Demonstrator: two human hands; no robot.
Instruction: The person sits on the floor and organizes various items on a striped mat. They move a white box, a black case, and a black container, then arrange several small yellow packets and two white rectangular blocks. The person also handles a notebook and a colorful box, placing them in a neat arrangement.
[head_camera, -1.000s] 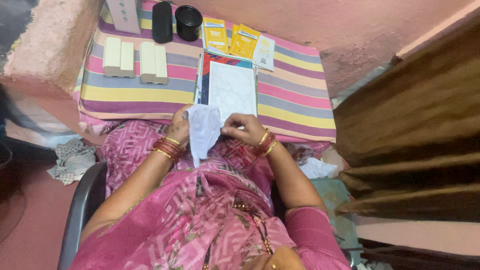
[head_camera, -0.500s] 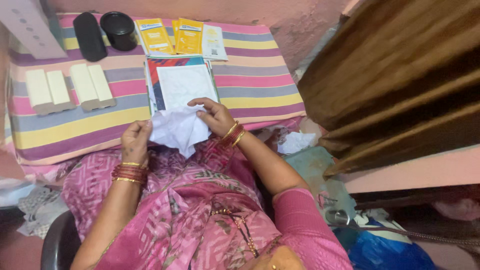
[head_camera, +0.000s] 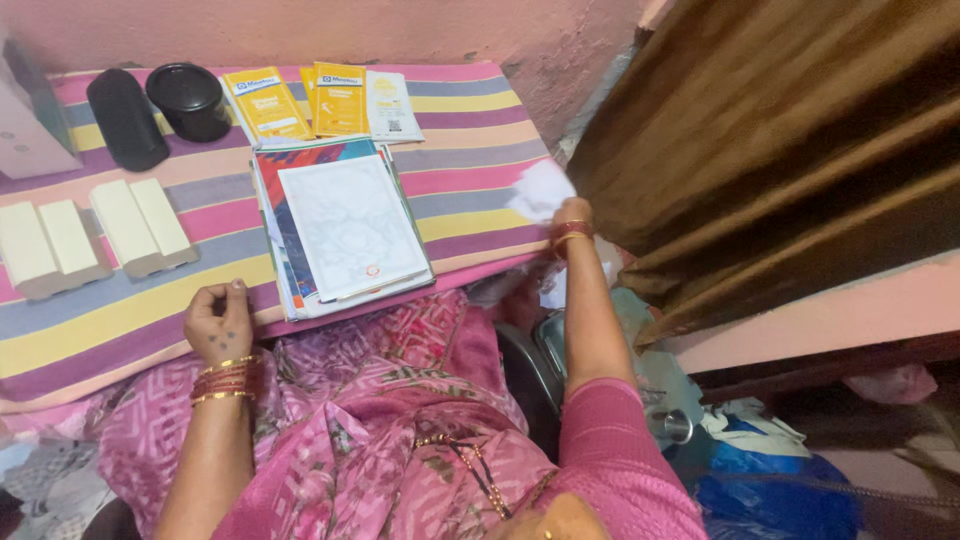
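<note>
4 cream blocks (head_camera: 95, 232), black jar (head_camera: 188, 100), yellow packets (head_camera: 300, 100).

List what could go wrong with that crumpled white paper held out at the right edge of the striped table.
The right hand holds the crumpled white paper over the striped table edge, beside the brown curtain; it might snag or drop among the clutter below. The stacked sheets overhang the near edge and may slide.

**Camera setup: single head view**

One camera, head-mounted, looking steeply down over the wearer's chest and lap. Faces the striped table (head_camera: 470, 190) and the pink wall behind it. Close range: table's near edge just past the lap, right edge by a brown curtain (head_camera: 780, 150).
</note>
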